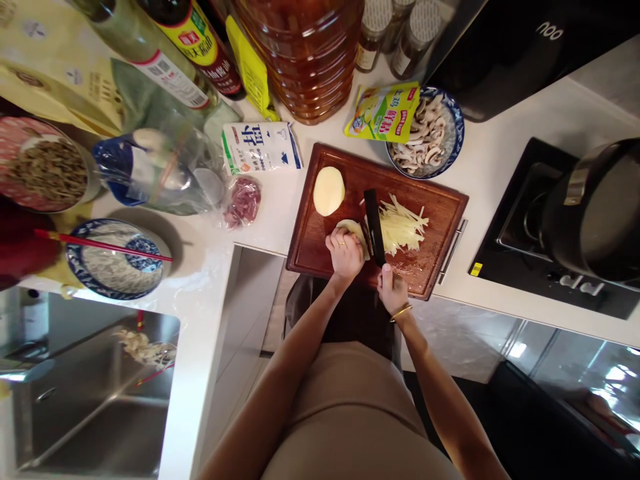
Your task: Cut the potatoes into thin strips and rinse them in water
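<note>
A dark wooden cutting board [440,207] lies on the white counter. My left hand [345,252] is closed, fingers curled down on a stack of potato slices [356,232]. My right hand [393,288] grips the handle of a black knife [374,223], its blade standing on the board against the slices. Right of the blade lies a heap of thin potato strips [403,225]. A peeled potato half [329,191] rests at the board's far left.
A blue-rimmed bowl of sliced mushrooms [429,137] and a yellow packet [384,112] sit behind the board. Oil jug [305,53], bottles, a salt bag [260,147], bagged meat [243,201] and a plate with chopsticks [116,259] stand left. Sink [85,393] lower left; pot [597,207] on stove right.
</note>
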Available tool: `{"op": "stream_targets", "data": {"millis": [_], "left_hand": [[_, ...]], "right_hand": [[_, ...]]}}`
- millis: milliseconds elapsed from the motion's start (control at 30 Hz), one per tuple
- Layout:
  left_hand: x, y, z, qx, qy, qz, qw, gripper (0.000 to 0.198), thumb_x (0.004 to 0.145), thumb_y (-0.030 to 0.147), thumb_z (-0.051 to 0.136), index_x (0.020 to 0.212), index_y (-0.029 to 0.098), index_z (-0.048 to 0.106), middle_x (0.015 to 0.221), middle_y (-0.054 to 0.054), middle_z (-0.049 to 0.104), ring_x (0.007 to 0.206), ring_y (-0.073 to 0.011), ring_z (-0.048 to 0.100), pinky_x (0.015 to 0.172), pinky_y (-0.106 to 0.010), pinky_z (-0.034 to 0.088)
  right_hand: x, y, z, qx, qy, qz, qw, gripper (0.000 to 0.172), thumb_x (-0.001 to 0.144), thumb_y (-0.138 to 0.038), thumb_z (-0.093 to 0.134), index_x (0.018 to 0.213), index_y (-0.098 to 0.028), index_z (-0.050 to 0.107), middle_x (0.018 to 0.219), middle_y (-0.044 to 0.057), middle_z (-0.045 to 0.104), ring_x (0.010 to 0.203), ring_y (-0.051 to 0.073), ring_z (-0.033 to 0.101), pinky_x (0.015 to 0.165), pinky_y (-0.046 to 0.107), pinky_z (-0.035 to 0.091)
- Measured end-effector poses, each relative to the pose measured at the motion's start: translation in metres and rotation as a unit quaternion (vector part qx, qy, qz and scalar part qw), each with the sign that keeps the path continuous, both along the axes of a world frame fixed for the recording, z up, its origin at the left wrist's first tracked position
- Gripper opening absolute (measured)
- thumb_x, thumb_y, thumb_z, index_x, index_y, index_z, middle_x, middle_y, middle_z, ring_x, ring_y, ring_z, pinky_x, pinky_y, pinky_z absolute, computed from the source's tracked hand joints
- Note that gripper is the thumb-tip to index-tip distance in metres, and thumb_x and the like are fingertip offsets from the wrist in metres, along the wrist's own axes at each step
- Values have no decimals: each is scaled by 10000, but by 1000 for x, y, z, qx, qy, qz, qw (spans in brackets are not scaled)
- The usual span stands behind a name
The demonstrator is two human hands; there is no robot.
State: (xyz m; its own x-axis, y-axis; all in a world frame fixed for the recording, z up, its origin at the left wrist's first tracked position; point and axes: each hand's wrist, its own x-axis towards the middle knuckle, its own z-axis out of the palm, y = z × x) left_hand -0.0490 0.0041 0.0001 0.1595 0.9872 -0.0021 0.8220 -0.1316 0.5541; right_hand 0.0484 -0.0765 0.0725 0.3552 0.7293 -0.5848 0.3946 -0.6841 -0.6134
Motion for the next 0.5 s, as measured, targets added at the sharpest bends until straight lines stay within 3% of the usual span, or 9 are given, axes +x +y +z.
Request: {"op": "stream_targets", "data": {"millis": [167, 500], "left_hand": [[0, 1, 1, 0, -11, 2, 1000, 174, 817, 195, 434, 921, 103, 538, 1135, -231, 533, 1187, -323, 426, 981, -536, 275], [-3, -1, -1, 2, -4, -11, 1000, 183, 818, 206, 437, 932, 101, 534, 1151, -231, 519, 1197, -327, 409, 987, -542, 266]], "right_hand": [[0, -7, 14, -8, -24, 21, 999, 554, 917, -549, 193, 539, -215, 422, 458, 0, 448, 490, 137, 477, 526, 272, 356], [-9, -8, 14, 0, -96, 58, 994, 577, 914, -554, 178, 701, -200, 581, 595, 67, 579, 708, 203, 588, 633, 306, 425]]}}
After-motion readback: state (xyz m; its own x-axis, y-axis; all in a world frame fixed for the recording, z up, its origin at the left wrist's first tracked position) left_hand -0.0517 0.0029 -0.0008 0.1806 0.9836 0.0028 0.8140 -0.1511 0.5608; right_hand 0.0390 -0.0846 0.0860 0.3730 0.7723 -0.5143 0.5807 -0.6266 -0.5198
